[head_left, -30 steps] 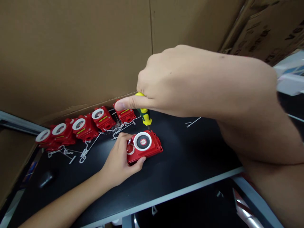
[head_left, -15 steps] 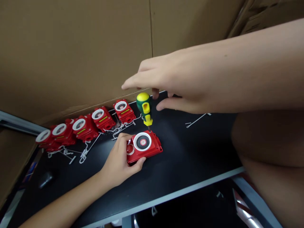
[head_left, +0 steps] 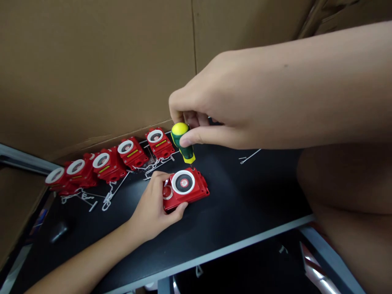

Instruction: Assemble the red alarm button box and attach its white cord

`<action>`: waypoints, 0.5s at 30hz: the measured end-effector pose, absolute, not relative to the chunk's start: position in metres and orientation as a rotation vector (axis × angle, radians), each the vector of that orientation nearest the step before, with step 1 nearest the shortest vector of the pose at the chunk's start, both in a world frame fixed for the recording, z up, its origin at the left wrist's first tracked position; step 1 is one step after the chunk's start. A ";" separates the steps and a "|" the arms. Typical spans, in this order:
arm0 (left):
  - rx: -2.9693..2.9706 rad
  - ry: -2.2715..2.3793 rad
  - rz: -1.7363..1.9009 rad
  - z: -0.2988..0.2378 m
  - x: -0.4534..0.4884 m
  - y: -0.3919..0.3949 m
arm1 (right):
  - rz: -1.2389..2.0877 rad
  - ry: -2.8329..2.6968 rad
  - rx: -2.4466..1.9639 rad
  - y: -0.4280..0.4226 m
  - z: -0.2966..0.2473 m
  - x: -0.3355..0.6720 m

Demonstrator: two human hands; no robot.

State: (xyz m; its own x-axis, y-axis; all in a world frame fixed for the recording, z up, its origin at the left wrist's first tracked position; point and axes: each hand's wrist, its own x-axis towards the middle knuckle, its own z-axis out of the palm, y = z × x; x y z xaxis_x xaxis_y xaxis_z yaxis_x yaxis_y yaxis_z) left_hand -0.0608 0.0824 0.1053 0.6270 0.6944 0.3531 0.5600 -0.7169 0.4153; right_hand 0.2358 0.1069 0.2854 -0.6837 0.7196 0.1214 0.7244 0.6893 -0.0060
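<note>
Left hand (head_left: 154,208), lower left of centre, thumb and fingers clasping a white-ringed red box (head_left: 184,183) at the frame's middle. Above, the right hand (head_left: 211,106) pinches a screwdriver (head_left: 177,139) between thumb and curled fingers, tip at the box's upper-right corner. Beyond, red units (head_left: 110,167) line middle left; cardboard (head_left: 98,61) fills the upper left

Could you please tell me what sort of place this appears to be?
Probably a small assembly or repair workstation: the right hand holds a screwdriver to a red device, and similar red units line the back of a black table.
</note>
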 end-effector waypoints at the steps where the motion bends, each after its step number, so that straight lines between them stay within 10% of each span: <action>1: 2.585 1.019 0.728 0.105 -0.061 0.082 | -0.132 -2.753 -1.267 0.104 0.287 0.231; 15: 2.589 1.017 0.732 0.106 -0.061 0.082 | 0.029 -2.548 -1.509 0.117 0.265 0.232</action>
